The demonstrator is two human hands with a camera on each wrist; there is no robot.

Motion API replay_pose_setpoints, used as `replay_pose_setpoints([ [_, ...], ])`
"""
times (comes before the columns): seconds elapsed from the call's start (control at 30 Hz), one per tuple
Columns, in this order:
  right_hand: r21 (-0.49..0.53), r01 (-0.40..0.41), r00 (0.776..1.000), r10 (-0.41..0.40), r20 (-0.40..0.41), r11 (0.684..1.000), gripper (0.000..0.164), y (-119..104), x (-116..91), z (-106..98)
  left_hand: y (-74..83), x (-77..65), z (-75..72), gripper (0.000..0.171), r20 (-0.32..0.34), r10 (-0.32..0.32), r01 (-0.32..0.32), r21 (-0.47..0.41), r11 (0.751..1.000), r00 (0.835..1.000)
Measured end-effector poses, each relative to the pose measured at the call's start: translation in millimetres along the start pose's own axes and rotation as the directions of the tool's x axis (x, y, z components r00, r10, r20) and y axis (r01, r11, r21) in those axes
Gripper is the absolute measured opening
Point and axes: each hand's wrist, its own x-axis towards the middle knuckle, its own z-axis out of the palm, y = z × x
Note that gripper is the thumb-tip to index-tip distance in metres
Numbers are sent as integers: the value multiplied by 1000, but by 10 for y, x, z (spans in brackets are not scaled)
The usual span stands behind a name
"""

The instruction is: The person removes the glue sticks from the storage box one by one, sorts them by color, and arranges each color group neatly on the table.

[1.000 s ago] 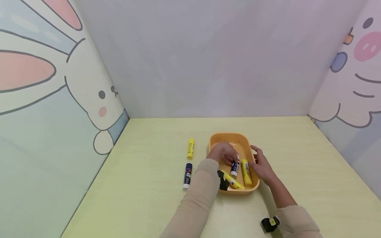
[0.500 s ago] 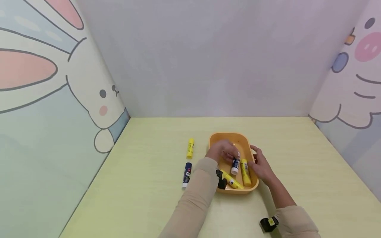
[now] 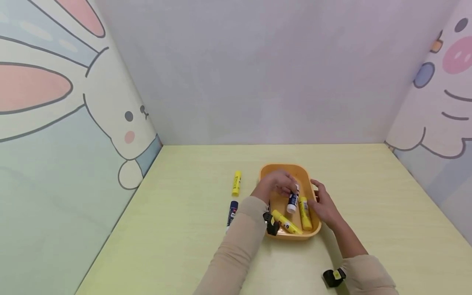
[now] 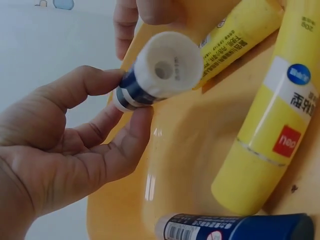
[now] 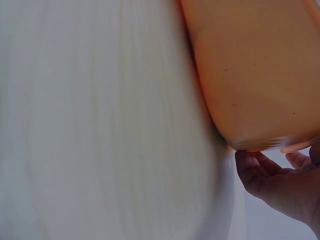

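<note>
Behind a pale yellow surface (image 3: 199, 205), noted a grey wall (image 3: 258, 73) and, at left, a rabbit drawing (image 3: 107, 102). Located an orange tray (image 3: 285, 166) right of centre on the surface. Found left hand (image 3: 281, 181) and right hand (image 3: 324, 205) apart: with the former, pinching a tilted navy-and-white glue stick (image 3: 293, 201) over the tray; with the latter, gripping the tray's right side. Inside, counted one slanted yellow glue stick (image 3: 287, 222) and one straighter yellow glue stick (image 3: 305, 214). Left of the tray, recorded a loose yellow glue stick (image 3: 236, 183) and a loose navy glue stick (image 3: 232, 212), partly covered by a sleeve (image 3: 236, 246).
</note>
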Motion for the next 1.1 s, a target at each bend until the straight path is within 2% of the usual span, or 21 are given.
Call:
replay_pose_setpoints([
  [0.37, -15, -35, 999, 35, -6, 999, 69, 5, 7, 13, -27, -136, -24, 16, -25, 48, -49, -36, 998, 999],
  [0.6, 1, 5, 1000, -5, -12, 1000, 69, 0, -10, 7, -27, -214, -52, 15, -48, 94, -96, -32, 995, 994],
  [0.83, 12, 28, 1000, -28, -15, 1000, 68, 6, -5, 14, -42, -332, -90, 20, -61, 127, -131, -77, 988, 990],
  [1.1, 0, 17, 1000, -17, -16, 1000, 69, -15, -15, 7, -100, -439, -93, 25, -135, 157, -170, -88, 982, 978],
])
